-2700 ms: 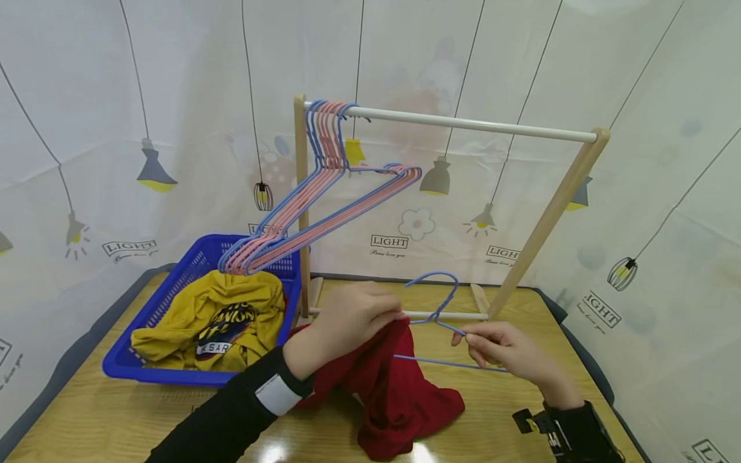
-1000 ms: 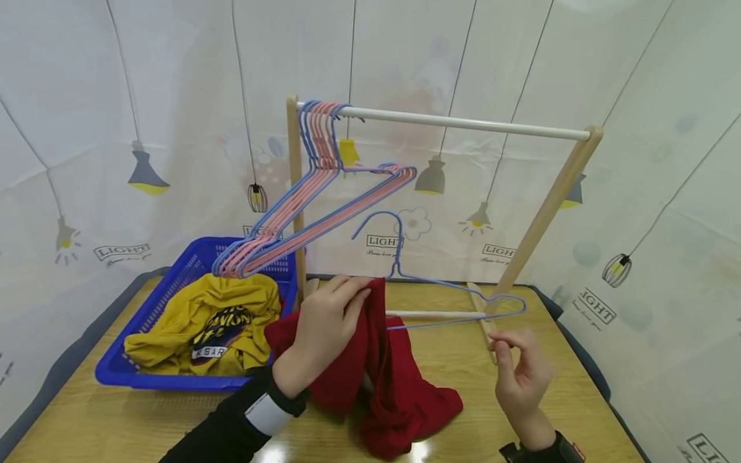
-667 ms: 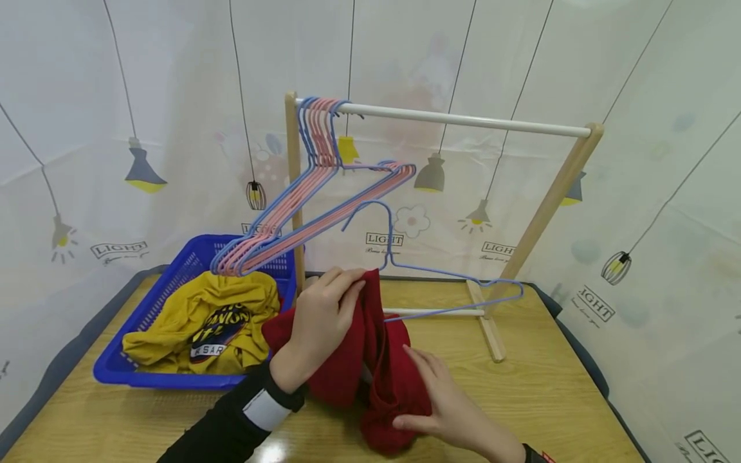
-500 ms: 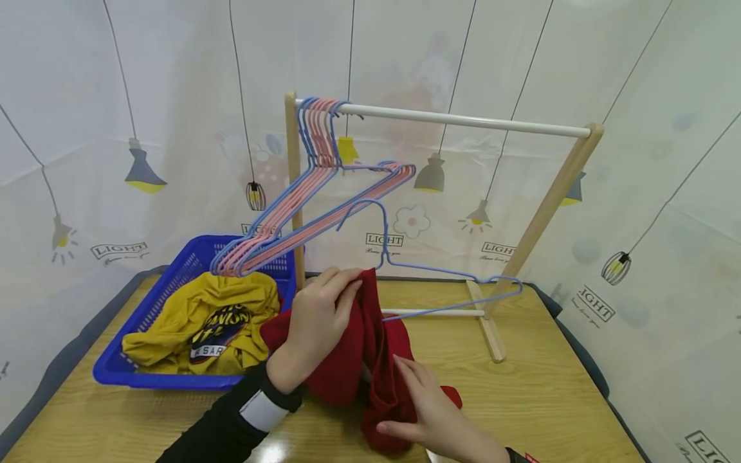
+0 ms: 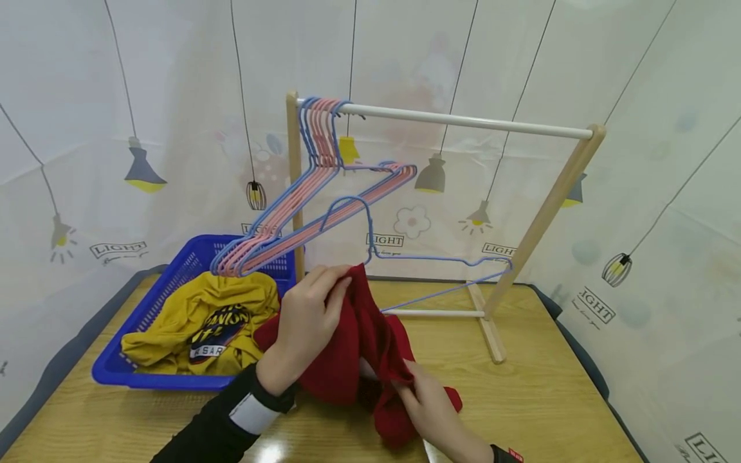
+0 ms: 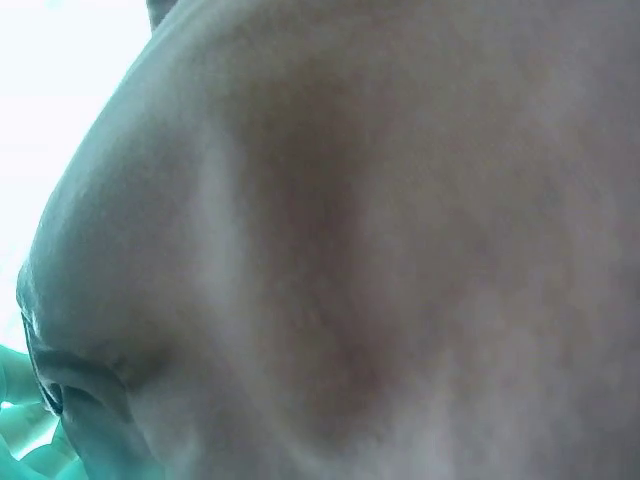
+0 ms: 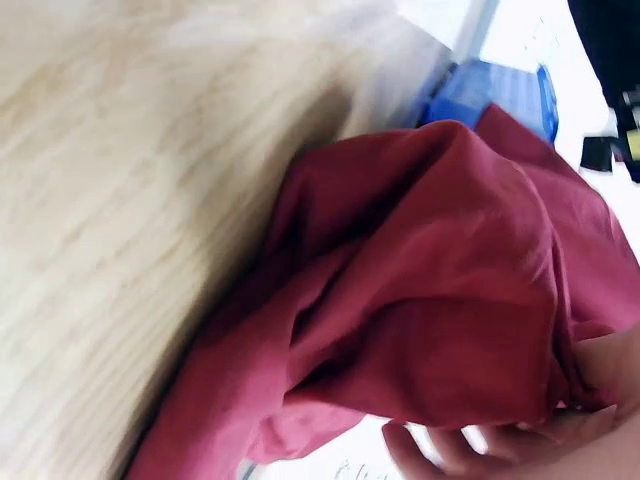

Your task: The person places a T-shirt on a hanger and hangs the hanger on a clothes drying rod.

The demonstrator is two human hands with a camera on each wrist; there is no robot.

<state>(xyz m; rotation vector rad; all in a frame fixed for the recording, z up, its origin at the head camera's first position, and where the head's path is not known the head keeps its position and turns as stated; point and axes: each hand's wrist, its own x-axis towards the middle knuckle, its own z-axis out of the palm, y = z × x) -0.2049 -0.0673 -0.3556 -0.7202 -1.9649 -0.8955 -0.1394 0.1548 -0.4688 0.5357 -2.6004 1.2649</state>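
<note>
In the head view my left hand [image 5: 303, 321] pinches a raised corner of a red garment [image 5: 341, 363], its thumb and fingers together at the top. A blue clothes hanger [image 5: 425, 258] stands up behind that hand, hook at the top and right arm bare. Its left part is hidden by the cloth and the hand. My right hand [image 5: 431, 408] pinches an edge of the same garment lower on the right, where a fold gapes. The right wrist view has the bunched red cloth close to the table, with fingers at its edge. Blurred skin fills the left wrist view.
On the left stands a blue basket [image 5: 168, 381] with a yellow printed shirt [image 5: 226, 315] in it. Several pink and blue hangers [image 5: 324, 186] hang at the left end of the rack's white bar [image 5: 463, 120]. A wooden rack foot [image 5: 489, 334] rests on the table [image 5: 538, 399].
My right hand has let go of the hanger, come down to the red garment and taken its edge. The hanger has moved up and left, and my left hand slightly left with the cloth.
</note>
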